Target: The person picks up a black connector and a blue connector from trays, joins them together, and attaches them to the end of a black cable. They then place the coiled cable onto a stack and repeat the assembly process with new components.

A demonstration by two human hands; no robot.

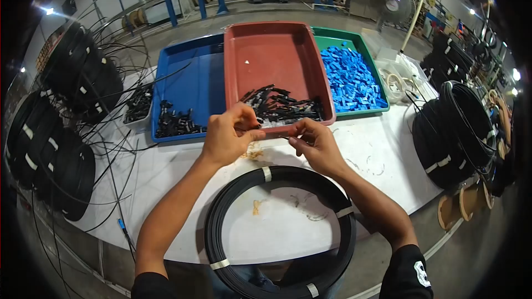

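Note:
My left hand (228, 137) is closed at the near edge of the red tray (271, 50), its thumb stretched toward my right hand. Something small and dark shows at its fingertips, too small to name. Opposite it, my right hand (315, 145) pinches a thin dark piece between thumb and forefinger; its kind is hard to tell. Behind the hands, slim black parts (277, 105) lie heaped at the front of the red tray. Below the hands, a coil of black cable (213, 221) bound with pale tape rests on the white table (377, 155) and overhangs its near edge.
Left of the red tray, a blue tray (188, 77) holds small black parts (176, 122). On its right stands a green tray (321, 37) with many blue connectors (352, 77). Stacked black cable coils (50, 155) with loose ends flank the left; more coils (451, 133) stand at the right.

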